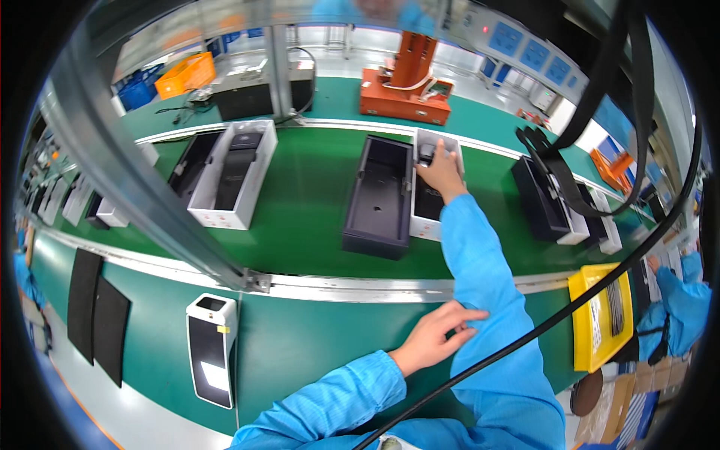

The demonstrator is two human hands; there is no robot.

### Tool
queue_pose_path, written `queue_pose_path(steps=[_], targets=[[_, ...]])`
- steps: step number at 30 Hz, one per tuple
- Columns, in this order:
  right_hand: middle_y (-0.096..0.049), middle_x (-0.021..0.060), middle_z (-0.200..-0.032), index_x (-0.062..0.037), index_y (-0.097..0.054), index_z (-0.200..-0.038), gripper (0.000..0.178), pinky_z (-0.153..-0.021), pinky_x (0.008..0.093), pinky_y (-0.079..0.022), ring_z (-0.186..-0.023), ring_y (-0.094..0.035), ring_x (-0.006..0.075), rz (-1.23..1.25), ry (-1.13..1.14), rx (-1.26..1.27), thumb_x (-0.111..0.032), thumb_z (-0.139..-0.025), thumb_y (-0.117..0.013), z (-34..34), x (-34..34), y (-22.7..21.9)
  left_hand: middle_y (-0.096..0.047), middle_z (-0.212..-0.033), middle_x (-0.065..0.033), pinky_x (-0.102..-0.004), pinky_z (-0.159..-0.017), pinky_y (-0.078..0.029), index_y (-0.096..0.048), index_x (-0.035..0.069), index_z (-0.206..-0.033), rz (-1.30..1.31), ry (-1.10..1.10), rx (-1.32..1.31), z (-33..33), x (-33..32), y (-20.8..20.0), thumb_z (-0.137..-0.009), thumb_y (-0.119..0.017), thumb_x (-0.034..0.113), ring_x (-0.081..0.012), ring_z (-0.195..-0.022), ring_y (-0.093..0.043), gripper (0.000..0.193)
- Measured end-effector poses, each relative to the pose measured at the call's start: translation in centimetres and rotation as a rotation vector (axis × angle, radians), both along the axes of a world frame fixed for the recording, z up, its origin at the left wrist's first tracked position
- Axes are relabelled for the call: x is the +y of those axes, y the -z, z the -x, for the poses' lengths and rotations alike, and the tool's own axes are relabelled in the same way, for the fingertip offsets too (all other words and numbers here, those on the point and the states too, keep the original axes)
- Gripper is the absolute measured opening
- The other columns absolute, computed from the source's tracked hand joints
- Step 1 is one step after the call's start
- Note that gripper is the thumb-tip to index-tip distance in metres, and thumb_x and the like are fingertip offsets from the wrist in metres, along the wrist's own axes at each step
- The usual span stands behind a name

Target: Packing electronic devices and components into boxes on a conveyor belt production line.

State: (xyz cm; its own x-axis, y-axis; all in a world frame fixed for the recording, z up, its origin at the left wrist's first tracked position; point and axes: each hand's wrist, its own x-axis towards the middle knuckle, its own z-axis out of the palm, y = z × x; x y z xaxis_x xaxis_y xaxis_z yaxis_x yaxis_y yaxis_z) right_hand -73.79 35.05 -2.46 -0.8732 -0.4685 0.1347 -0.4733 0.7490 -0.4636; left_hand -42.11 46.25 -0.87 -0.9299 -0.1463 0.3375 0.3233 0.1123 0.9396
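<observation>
Fingers of our right hand (444,172) reach into a white box (426,229), upper middle; we can't tell if they grip. Our left hand (435,336) is lower, fingers apart.

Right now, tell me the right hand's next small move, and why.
Probably the right hand should settle its fingers squarely on the small dark piece toward the far end of the white box: they are right at it, though whether they grip it is unclear. The left hand holds nothing.
</observation>
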Motion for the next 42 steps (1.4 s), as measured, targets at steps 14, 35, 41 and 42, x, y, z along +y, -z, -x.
queue_pose_path(steps=[14,35,41,42], targets=[[-0.057,0.0104,-0.066,-0.0024,-0.055,-0.073,0.033,-0.06,0.0387,-0.044,-0.062,-0.056,0.025,0.497,0.08,0.131,-0.023,-0.099,-0.051,-9.4,22.8,3.4,-0.064,-0.094,-0.0125,-0.0431,-0.079,-0.051,-0.067,0.008,-0.102,0.274,0.272,0.001,1.4,1.9,1.5,-0.092,-0.057,0.017,-0.0336,-0.092,-0.063,0.016],[-0.066,0.013,-0.073,-0.0067,-0.065,-0.071,0.033,-0.064,0.0479,-0.051,-0.069,-0.065,0.0346,-0.041,0.041,0.534,-0.03,-0.092,-0.053,-11.4,18.9,5.5,-0.049,-0.081,-0.0176,-0.0452,-0.064,-0.044,-0.046,0.004,-0.088,0.322,0.465,0.27,-11.5,11.0,-8.3,-0.096,-0.056,0.023,-0.0399,-0.074,-0.051,0.023],[-0.068,0.012,-0.073,-0.0086,-0.067,-0.073,0.034,-0.062,0.0453,-0.053,-0.068,-0.067,0.0312,-0.264,-0.089,0.628,-0.03,-0.093,-0.051,-9.4,19.2,5.2,-0.061,-0.09,-0.0178,-0.0403,-0.068,-0.047,-0.059,0.002,-0.099,0.464,0.71,0.397,-10.8,12.7,-10.3,-0.098,-0.052,0.023,-0.0354,-0.081,-0.061,0.022],[-0.068,0.0127,-0.073,-0.0076,-0.067,-0.073,0.035,-0.063,0.0462,-0.053,-0.069,-0.067,0.0323,-0.287,-0.093,0.605,-0.031,-0.093,-0.049,-9.1,19.4,4.8,-0.054,-0.08,-0.0124,-0.0388,-0.065,-0.045,-0.052,0.005,-0.093,0.197,0.782,0.194,-11.3,12.4,-9.8,-0.101,-0.049,0.027,-0.0302,-0.073,-0.056,0.024]])
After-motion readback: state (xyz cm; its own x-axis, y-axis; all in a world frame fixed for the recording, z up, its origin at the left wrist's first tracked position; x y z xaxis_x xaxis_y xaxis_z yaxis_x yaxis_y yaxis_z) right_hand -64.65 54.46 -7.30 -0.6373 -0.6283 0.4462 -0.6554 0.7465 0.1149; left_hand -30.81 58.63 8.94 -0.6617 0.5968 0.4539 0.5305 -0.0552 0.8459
